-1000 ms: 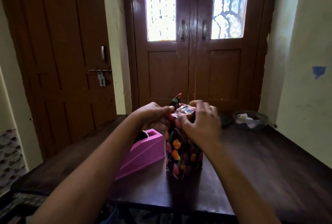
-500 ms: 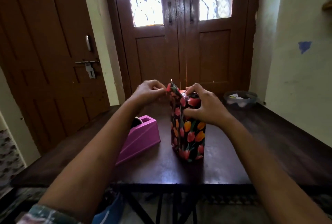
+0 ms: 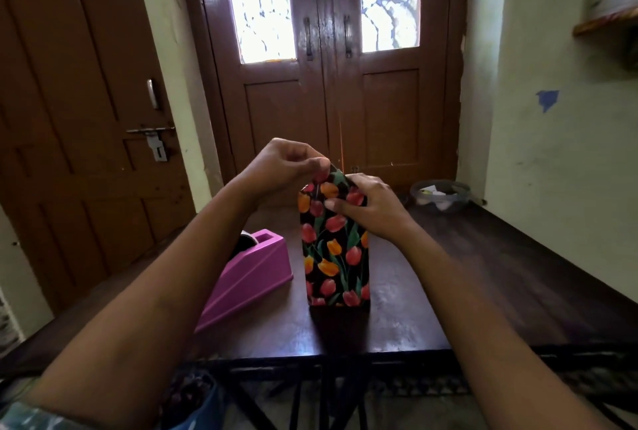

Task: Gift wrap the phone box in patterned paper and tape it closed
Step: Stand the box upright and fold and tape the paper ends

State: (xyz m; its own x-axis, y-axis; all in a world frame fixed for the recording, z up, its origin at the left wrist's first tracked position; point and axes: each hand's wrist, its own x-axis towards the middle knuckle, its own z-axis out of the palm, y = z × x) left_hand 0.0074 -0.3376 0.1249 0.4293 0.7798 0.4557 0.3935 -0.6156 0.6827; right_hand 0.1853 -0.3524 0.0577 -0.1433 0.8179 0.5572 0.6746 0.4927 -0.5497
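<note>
Your phone box (image 3: 335,257) stands on end on the surface (image 3: 483,274) so its top is easy to fold. The grip of your left hand (image 3: 283,167) is pinched on the paper flap (image 3: 336,177) (to pull it tight, I think), and the grip of your right hand (image 3: 369,208) is clamped round the box top so it won't tip

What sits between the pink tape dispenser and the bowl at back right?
Head view: the wrapped box, standing on end on the table, with the right hand holding its upper part.
</note>
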